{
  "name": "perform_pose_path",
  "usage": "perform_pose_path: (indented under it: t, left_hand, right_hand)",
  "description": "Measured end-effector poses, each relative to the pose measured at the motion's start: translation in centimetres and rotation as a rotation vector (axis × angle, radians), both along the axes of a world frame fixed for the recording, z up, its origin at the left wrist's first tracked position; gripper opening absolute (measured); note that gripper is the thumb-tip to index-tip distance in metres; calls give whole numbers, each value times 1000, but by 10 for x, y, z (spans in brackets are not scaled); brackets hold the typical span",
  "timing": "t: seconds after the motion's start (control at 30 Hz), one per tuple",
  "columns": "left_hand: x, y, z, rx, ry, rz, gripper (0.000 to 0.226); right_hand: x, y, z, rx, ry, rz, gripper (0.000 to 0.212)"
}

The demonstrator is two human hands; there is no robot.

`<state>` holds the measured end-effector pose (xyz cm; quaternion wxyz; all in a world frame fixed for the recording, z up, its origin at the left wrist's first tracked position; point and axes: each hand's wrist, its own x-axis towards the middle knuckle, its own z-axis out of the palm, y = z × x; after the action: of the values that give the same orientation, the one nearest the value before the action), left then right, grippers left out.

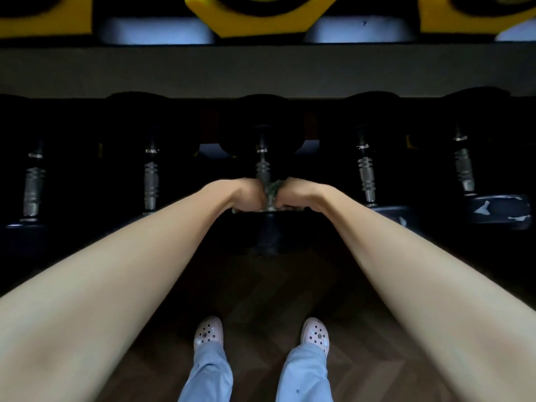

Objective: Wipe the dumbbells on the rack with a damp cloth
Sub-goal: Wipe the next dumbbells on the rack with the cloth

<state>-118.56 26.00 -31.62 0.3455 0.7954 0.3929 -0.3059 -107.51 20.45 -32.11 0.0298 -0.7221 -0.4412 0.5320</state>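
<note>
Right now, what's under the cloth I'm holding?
The middle dumbbell's metal handle runs under the cloth, gripped by the left hand and right hand. Its ridged upper part shows; the stretch beneath is hidden.

Upper-tier dumbbell [261,21] sitting behind, above | middle dumbbell [262,166] lying centre, lower tier | left hand [246,195], right hand [294,195] flanking cloth [272,188] on its handle
</note>
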Motion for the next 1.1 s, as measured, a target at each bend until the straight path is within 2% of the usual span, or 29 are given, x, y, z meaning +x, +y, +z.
perform_pose_path:
  t: [0.1,0.17,0.23,0.47,0.57,0.73,0.8,0.9,1.0,1.1]
  left_hand:
    - [-12,-16,13,100,-109,7,34]
    - [-22,-32,7,210,-148,43,31]
    - [-30,-53,4,315,-189,53,29]
    - [-54,-105,-11,554,-512,-53,37]
    - [-60,-115,-16,459,-556,-28,39]
    - [-69,-129,-19,481,-563,-73,26]
    - [-73,-138,-17,501,-575,-87,20]
    - [-76,-144,-3,499,-523,-76,28]
    - [-72,-132,16,331,-514,125,26]
    - [-65,-110,23,304,-520,388,24]
  right_hand:
    - [2,-12,19,32,-76,33,14]
    - [-2,-22,25,87,-207,84,29]
    - [-8,-39,29,171,-265,58,27]
    - [-39,-102,5,351,-152,-70,28]
    - [-54,-117,-3,409,-123,-159,33]
    - [-59,-136,-6,395,-191,-169,28]
    - [-58,-141,-1,361,-228,-193,27]
    - [-53,-149,5,220,-197,-289,41]
    - [-59,-144,15,276,-167,-479,46]
    - [-67,-117,25,445,-175,-627,44]
